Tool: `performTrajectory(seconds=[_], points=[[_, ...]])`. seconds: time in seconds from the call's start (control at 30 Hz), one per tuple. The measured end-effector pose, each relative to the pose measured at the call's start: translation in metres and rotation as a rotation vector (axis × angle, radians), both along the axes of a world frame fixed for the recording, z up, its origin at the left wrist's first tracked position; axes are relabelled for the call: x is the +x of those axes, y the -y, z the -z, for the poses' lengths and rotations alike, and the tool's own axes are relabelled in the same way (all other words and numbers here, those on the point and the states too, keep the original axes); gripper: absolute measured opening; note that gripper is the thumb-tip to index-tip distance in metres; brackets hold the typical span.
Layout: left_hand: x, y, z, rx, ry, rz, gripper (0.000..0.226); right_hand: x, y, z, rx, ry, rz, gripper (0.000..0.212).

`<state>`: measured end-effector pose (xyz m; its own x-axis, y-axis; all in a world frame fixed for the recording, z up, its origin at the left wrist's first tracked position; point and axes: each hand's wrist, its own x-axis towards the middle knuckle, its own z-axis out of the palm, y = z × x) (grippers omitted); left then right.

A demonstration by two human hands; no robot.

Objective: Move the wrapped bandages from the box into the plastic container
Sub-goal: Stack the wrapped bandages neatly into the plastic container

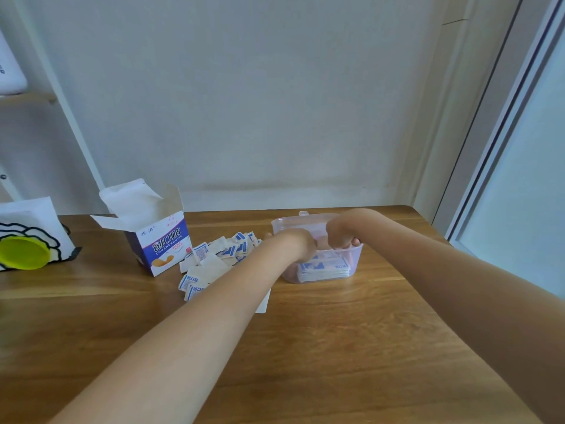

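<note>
Both hands reached into the clear plastic container on the wooden table: left hand, right hand. Wrapped bandages lay scattered left of it, beside the open box; more were stacked inside.

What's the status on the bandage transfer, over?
Both hands in the plastic container: left hand, right hand, grips unclear. Wrapped bandages stacked inside. Loose pile of bandages on the table beside the open box.
</note>
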<state>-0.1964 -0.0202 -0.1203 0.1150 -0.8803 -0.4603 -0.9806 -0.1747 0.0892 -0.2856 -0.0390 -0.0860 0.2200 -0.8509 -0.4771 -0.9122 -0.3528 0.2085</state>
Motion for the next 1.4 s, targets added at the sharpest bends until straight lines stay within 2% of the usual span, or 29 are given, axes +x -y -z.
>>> performTrajectory(seconds=[0.13, 0.23, 0.33, 0.4, 0.5, 0.57, 0.67, 0.7, 0.73, 0.8, 0.9, 0.93, 0.97, 1.03, 1.13, 1.27, 1.33, 1.4], points=[[0.001, 0.001, 0.004, -0.016, 0.002, 0.02, 0.037, 0.001, -0.001, 0.002, -0.005, 0.018, 0.043, 0.03], [0.001, -0.003, -0.001, -0.212, 0.031, 0.088, 0.034, 0.003, -0.002, 0.002, -0.005, 0.034, 0.069, 0.028], [0.003, -0.015, -0.014, -0.399, 0.187, 0.167, 0.035, 0.001, -0.005, -0.007, -0.018, 0.118, 0.092, 0.023], [0.011, -0.023, -0.023, -0.62, 0.179, 0.242, 0.029, 0.002, -0.009, -0.016, -0.132, 0.208, 0.077, 0.024], [0.041, -0.041, -0.03, -0.952, 0.074, 0.264, 0.029, 0.012, -0.024, -0.029, -0.426, 0.429, -0.012, 0.011], [0.068, -0.054, -0.026, -1.043, 0.03, 0.213, 0.034, 0.029, -0.038, -0.028, -0.494, 0.577, -0.075, 0.019], [0.117, -0.073, -0.005, -0.792, -0.008, 0.146, 0.021, 0.06, -0.066, -0.007, -0.392, 0.657, -0.184, 0.013], [0.133, -0.077, 0.005, -0.655, -0.035, 0.118, 0.021, 0.071, -0.074, 0.004, -0.335, 0.655, -0.186, 0.023], [0.147, -0.084, 0.014, -0.529, -0.066, 0.088, 0.026, 0.08, -0.081, 0.015, -0.277, 0.633, -0.185, 0.032], [0.165, -0.092, 0.027, -0.384, -0.098, 0.05, 0.037, 0.093, -0.089, 0.04, -0.178, 0.584, -0.165, 0.037], [0.177, -0.108, 0.035, -0.308, -0.158, 0.05, 0.065, 0.108, -0.095, 0.07, -0.115, 0.499, -0.124, 0.087], [0.178, -0.111, 0.035, -0.29, -0.152, 0.055, 0.07, 0.111, -0.094, 0.076, -0.122, 0.503, -0.103, 0.091], [0.177, -0.113, 0.035, -0.271, -0.13, 0.059, 0.074, 0.113, -0.092, 0.078, -0.12, 0.55, -0.072, 0.085], [0.174, -0.113, 0.037, -0.26, -0.085, 0.06, 0.077, 0.112, -0.087, 0.078, -0.111, 0.694, -0.017, 0.06], [0.17, -0.109, 0.039, -0.308, -0.096, 0.026, 0.065, 0.101, -0.08, 0.074, -0.118, 0.842, 0.079, 0.036], [0.165, -0.104, 0.04, -0.348, -0.069, 0.028, 0.052, 0.083, -0.079, 0.064, -0.221, 0.923, 0.065, 0.007], [0.164, -0.103, 0.04, -0.364, -0.045, 0.033, 0.05, 0.076, -0.081, 0.058, -0.304, 0.94, 0.006, 0.029], [0.162, -0.101, 0.038, -0.38, -0.039, 0.038, 0.043, 0.071, -0.086, 0.054, -0.355, 0.961, -0.056, 0.037]])
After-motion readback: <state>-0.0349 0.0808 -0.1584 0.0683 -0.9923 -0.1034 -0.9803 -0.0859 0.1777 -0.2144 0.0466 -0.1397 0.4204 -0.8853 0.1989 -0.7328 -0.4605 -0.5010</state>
